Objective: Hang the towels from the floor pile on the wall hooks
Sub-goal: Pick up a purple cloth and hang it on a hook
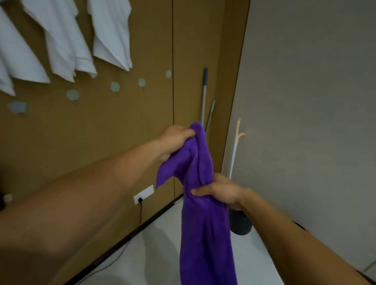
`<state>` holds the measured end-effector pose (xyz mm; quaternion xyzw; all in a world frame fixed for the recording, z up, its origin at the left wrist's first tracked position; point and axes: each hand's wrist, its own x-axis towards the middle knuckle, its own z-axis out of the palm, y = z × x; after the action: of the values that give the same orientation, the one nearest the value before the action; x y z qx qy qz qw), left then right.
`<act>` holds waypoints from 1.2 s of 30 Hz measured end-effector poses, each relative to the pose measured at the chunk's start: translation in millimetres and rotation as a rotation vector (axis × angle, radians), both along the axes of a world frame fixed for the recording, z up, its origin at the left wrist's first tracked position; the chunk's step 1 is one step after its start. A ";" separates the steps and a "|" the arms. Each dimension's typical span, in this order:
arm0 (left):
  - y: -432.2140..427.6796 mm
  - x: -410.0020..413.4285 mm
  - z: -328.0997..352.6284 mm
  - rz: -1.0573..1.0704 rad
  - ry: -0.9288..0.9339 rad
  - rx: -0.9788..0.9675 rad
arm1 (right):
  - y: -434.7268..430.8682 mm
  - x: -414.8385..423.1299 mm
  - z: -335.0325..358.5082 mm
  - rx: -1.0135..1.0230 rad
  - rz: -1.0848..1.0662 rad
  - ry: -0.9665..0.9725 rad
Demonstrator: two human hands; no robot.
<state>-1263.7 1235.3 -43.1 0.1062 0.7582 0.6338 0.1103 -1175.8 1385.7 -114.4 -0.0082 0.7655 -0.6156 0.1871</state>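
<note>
A purple towel (pixel 201 231) hangs bunched in front of me, held in the air by both hands. My left hand (pixel 174 139) grips its top end. My right hand (pixel 219 191) is closed around its middle, lower and to the right. Its long tail drops below the frame. On the brown wall at the upper left hang three white towels (pixel 59 31). Below them runs a row of several bare pale hexagonal hooks (pixel 115 86), rising to the right. The floor pile is not in view.
A mop handle (pixel 204 92) and a thinner stick lean in the wall corner. A white coat stand (pixel 235 149) with a dark round base (pixel 241 225) stands by the grey wall on the right. A wall socket (pixel 143 194) with a black cable sits low.
</note>
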 end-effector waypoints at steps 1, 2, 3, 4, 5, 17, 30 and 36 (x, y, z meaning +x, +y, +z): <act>-6.0 3.7 0.8 0.014 -0.050 0.088 | -4.8 -2.0 3.7 -0.123 -0.060 0.026; -13.7 8.5 0.2 -0.007 -0.103 0.142 | -8.4 -4.4 8.1 -0.296 -0.126 0.044; -21.6 13.8 -2.6 -0.046 -0.147 0.143 | -11.7 -6.2 14.5 -0.472 -0.166 0.055; -29.8 20.3 -6.8 -0.082 -0.177 0.096 | -15.0 -8.1 22.0 -0.624 -0.171 0.058; -38.3 26.0 -13.4 -0.105 -0.205 0.056 | -18.7 -10.1 30.6 -0.740 -0.167 0.059; -155.0 84.9 -34.9 -0.438 -0.431 0.419 | -101.9 -32.6 90.3 -0.865 -0.232 -0.047; -252.5 90.0 7.5 0.007 -0.173 0.067 | -227.0 7.7 51.9 -0.678 -0.098 0.020; -324.4 91.1 2.5 0.195 -0.129 0.079 | -235.4 3.5 55.1 -0.845 -0.298 0.011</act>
<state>-1172.7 911.0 -40.6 -0.0045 0.7308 0.6763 0.0924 -1172.3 1150.4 -59.4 0.0233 0.4409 -0.8944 0.0723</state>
